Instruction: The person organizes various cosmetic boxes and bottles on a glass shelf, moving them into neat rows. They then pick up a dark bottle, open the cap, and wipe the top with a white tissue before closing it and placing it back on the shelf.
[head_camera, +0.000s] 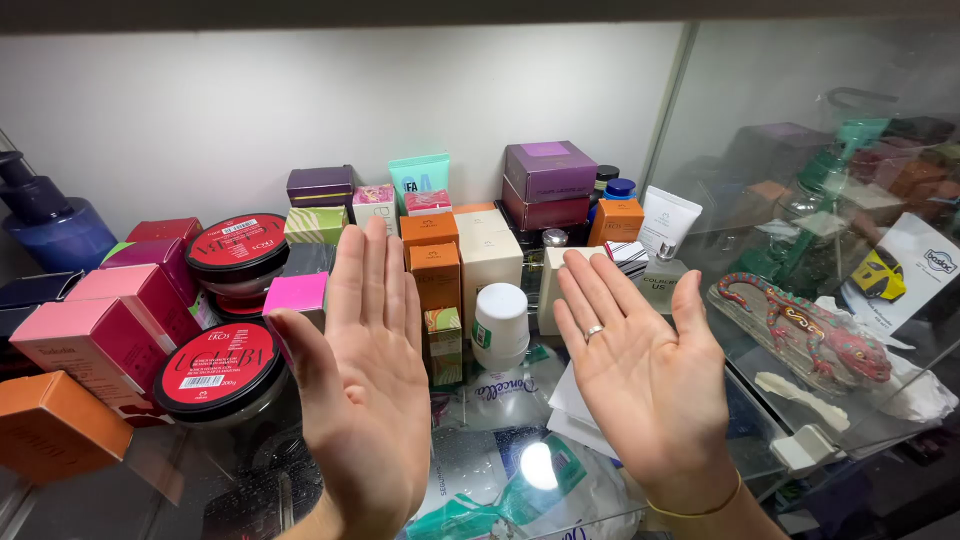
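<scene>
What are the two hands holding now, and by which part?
Nothing is held. The left hand and the right hand are both open, palms up, fingers straight, above the glass shelf.

There is one view only, from a camera worn on the person's head. It sits close to a glass shelf (500, 470) in a display case and faces forward and slightly down, toward the white back wall (300, 110). The shelf's front edge runs along the bottom of the frame; its back edge meets the wall about mid-height. The glass side pane (820, 150) closes the right edge. The left hand (365, 400) and right hand (640, 370) rise, palms to the lens, over the front edge, very near the camera.
</scene>
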